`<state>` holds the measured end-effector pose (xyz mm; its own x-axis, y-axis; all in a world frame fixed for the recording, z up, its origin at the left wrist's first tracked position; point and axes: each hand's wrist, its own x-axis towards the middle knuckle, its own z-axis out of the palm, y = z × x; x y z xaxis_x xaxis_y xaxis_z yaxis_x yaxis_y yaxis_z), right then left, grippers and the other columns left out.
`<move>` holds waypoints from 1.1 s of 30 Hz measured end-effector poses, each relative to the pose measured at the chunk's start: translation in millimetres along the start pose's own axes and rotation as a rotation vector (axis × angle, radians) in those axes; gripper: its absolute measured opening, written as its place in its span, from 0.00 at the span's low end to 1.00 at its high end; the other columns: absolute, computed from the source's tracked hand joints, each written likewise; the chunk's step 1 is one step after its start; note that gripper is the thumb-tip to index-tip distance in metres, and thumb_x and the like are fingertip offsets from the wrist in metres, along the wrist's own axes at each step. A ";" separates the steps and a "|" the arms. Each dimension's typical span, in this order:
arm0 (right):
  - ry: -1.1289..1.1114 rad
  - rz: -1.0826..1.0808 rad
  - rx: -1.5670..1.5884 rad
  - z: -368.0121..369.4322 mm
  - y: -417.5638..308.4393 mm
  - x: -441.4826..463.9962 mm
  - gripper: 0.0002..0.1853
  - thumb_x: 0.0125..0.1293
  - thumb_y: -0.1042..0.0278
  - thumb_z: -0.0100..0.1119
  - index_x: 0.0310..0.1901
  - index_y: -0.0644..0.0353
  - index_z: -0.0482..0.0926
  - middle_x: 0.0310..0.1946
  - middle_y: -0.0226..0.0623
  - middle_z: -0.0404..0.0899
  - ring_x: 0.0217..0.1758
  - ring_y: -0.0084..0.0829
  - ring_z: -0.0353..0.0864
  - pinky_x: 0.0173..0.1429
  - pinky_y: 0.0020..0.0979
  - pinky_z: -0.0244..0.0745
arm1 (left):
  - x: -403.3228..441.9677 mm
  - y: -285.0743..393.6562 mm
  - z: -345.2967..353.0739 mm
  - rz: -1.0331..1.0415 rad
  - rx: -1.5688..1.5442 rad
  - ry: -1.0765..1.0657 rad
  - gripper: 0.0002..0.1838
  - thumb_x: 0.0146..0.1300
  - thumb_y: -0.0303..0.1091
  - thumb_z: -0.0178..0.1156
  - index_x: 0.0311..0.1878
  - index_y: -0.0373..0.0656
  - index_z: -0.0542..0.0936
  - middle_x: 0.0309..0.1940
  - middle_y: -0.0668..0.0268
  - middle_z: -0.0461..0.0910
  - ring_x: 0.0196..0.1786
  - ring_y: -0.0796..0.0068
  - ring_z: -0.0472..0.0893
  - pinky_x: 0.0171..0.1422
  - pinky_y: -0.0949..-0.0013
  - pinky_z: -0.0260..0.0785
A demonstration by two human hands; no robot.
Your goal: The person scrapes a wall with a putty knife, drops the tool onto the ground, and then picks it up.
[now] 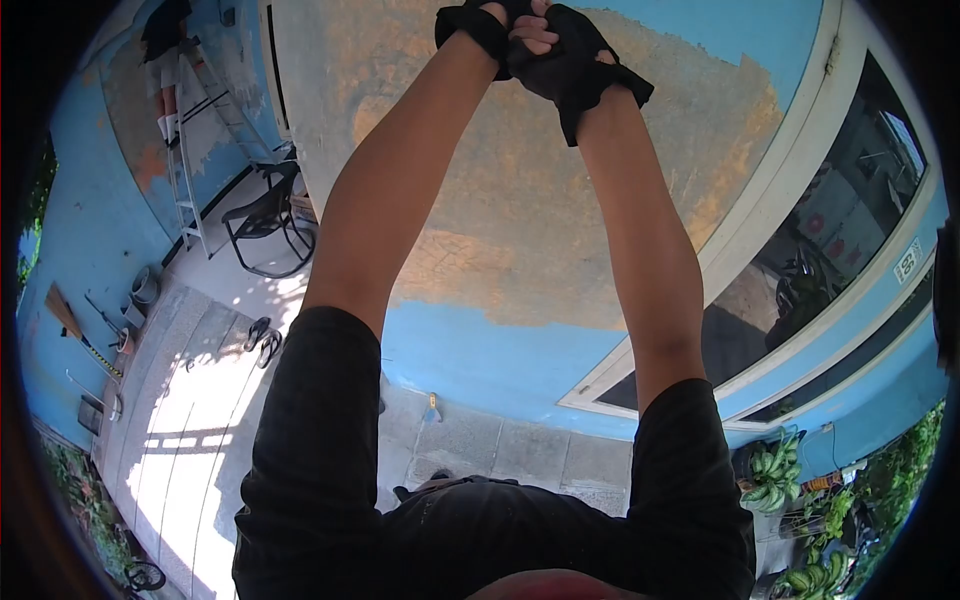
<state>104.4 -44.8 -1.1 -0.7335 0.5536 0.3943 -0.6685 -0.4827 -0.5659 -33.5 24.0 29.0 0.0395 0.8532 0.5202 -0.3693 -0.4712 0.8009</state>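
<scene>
From the head camera, both arms reach high: the left hand (487,28) and the right hand (560,55), in black fingerless gloves, press up close together at the top edge of the view. The right one's fingers curl inward, but whether either grips anything, I cannot tell; that part is nearly cut off.

Here's the wall (510,200), right behind the hands and spreading down below them, a broad bare patch of grey and tan plaster. Look at its ragged edges: blue paint borders it to the upper right of the hands and runs along well beneath. The forearms spread apart lower down, leaving wall between them.

Out right of the hands, a pale window frame (783,190) slants down, bounding the plaster on that side. To the left, past the wall's upright edge, another person (165,60) stands on a ladder (186,165), with a black chair (268,222) near its foot. Far below the hands, a small yellow-handled tool (432,408) lies on the paving (460,445), near the wall's base.
</scene>
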 end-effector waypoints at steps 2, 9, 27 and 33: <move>0.018 -0.031 -0.010 4.9 9.4 -14.4 0.04 0.74 0.70 0.45 0.39 0.50 0.69 0.22 0.27 0.66 0.17 0.17 0.62 0.20 0.20 0.61 | -2.5 -2.0 -2.2 -0.012 -0.006 -0.007 0.14 0.67 0.43 0.51 0.27 0.48 0.72 0.15 0.71 0.68 0.12 0.76 0.59 0.13 0.70 0.52; -0.010 0.032 0.003 -8.9 1.0 -10.3 0.06 0.73 0.71 0.45 0.36 0.51 0.70 0.21 0.27 0.65 0.16 0.17 0.62 0.19 0.20 0.61 | -3.2 -8.9 -0.6 -0.021 0.007 0.011 0.14 0.67 0.43 0.51 0.27 0.48 0.72 0.15 0.71 0.67 0.11 0.76 0.58 0.13 0.69 0.52; 0.072 0.046 -0.106 0.8 -18.5 -9.1 0.12 0.75 0.68 0.42 0.32 0.51 0.70 0.15 0.26 0.65 0.13 0.21 0.63 0.15 0.22 0.60 | 0.4 -12.7 11.3 -0.026 -0.009 0.004 0.16 0.68 0.43 0.51 0.26 0.48 0.72 0.16 0.68 0.71 0.16 0.74 0.68 0.18 0.69 0.60; -0.037 0.115 -0.018 -7.5 -13.6 -3.4 0.10 0.75 0.68 0.43 0.32 0.52 0.69 0.16 0.27 0.66 0.14 0.21 0.62 0.16 0.23 0.62 | -3.0 -12.4 12.6 -0.018 -0.005 0.006 0.16 0.68 0.44 0.51 0.26 0.48 0.73 0.17 0.68 0.72 0.17 0.74 0.68 0.18 0.69 0.61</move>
<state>116.9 -35.1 -0.2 -0.8095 0.4696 0.3523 -0.5775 -0.5288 -0.6219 -17.4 24.4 21.2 0.0407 0.8626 0.5042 -0.3733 -0.4550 0.8085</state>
